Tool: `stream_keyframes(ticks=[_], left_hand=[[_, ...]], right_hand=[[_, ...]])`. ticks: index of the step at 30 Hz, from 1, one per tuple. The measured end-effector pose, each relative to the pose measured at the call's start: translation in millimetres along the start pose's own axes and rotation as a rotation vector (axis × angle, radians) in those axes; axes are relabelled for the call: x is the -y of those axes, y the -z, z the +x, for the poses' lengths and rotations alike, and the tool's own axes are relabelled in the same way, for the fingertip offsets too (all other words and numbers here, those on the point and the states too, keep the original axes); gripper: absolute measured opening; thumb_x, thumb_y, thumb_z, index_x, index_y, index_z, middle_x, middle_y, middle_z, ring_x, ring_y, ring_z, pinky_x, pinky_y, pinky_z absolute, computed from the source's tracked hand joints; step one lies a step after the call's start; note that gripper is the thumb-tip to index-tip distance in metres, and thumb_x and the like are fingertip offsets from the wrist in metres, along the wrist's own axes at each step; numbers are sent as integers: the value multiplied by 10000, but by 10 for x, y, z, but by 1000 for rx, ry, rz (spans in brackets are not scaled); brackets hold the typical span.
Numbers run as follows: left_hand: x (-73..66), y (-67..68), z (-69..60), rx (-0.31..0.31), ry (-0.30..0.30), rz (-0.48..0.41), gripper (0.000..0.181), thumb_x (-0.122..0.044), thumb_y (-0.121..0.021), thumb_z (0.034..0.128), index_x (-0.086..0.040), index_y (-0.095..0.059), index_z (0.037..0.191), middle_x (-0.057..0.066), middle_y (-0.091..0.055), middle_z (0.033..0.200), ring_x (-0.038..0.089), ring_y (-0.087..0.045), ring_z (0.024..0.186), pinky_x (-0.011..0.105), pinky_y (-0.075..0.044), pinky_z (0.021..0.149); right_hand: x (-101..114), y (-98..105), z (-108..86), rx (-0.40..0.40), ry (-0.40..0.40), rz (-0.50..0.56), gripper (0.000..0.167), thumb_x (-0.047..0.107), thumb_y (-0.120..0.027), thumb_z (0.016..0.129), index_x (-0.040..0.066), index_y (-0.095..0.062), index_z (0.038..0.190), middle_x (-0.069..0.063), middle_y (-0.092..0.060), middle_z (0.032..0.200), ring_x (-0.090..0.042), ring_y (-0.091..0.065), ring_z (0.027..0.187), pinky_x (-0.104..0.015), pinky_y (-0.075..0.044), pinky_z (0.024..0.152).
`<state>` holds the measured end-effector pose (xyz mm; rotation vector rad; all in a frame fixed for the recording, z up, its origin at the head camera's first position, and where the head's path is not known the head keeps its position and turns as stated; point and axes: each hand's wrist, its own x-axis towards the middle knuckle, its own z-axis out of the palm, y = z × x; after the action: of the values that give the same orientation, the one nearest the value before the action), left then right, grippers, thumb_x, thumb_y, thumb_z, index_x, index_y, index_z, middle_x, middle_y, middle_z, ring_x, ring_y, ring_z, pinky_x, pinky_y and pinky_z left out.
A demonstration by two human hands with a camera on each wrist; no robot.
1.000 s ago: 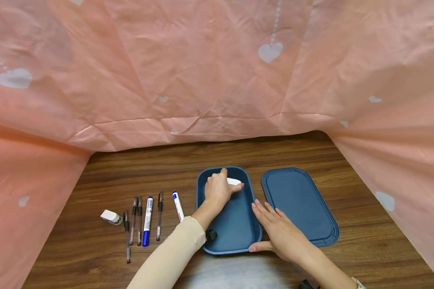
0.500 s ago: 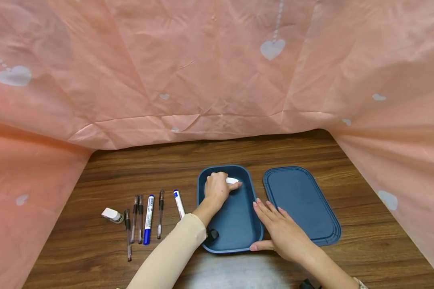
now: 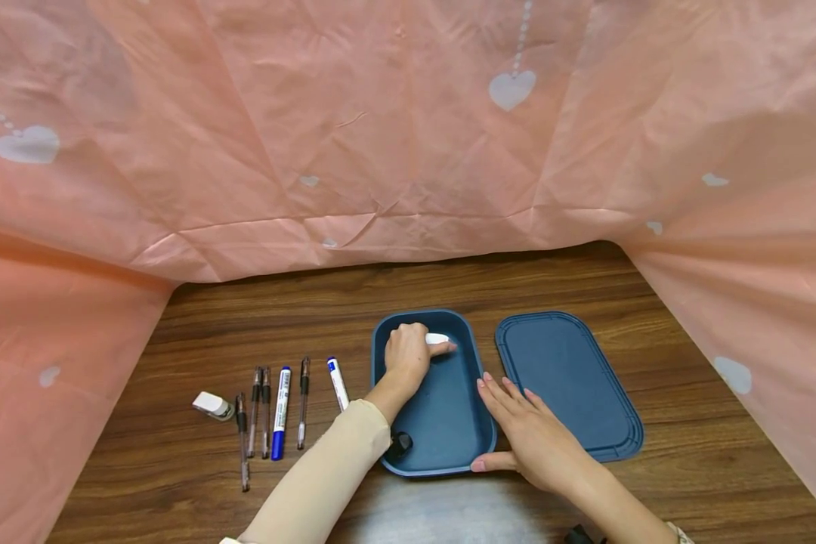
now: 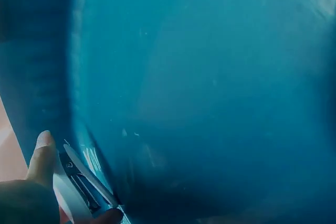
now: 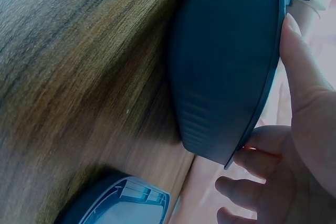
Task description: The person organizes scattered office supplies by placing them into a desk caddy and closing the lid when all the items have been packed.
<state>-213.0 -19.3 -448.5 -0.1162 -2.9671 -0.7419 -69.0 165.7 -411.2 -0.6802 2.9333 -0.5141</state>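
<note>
In the head view, a dark blue rectangular box [image 3: 442,434] stands on the wooden table with its top uncovered. My left hand [image 3: 406,359] reaches into its far end and grips a white stapler [image 3: 438,338]. The left wrist view shows the stapler's metal inner part [image 4: 86,184] between thumb and finger, close to the box wall; its far end is cut off. My right hand [image 3: 530,434] rests against the box's right side, fingers extended along the wall and thumb at the near corner of the rim.
Right of the box lies its flat blue lid [image 3: 571,385]. To the left are several black gel pens [image 3: 303,400], two blue-and-white markers [image 3: 281,412] and a small white-capped bottle [image 3: 212,406]. A pink heart-patterned curtain [image 3: 408,151] closes off the back and sides.
My left hand has sunk slightly within the far end of the box, its fingers more folded, still holding the stapler. The right hand stays against the box's side.
</note>
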Motion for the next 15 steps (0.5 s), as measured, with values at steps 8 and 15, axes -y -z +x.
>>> stream_keyframes(ticks=[8,15], left_hand=[[7,-8,18,19,11,25,355,-404,-749,812,-110,-665,631,29,-624,616,125,-517,518,252,-401,468],[2,8,11,17,-16,52,295,-371,-724,839,-108,-698,706,38,-653,669,136,-540,564,268,-426,500]], right_hand=[[7,-4,3,1,-5,-2,952,597,-665,768,54,-360,1487,-140,-339,1558,-402,-340,1415,-617,-316,1089],[10,4,3,6,-1,-4,951,598,-662,768,52,-362,1486,-141,-341,1556,-402,-340,1415,-611,-312,1095]])
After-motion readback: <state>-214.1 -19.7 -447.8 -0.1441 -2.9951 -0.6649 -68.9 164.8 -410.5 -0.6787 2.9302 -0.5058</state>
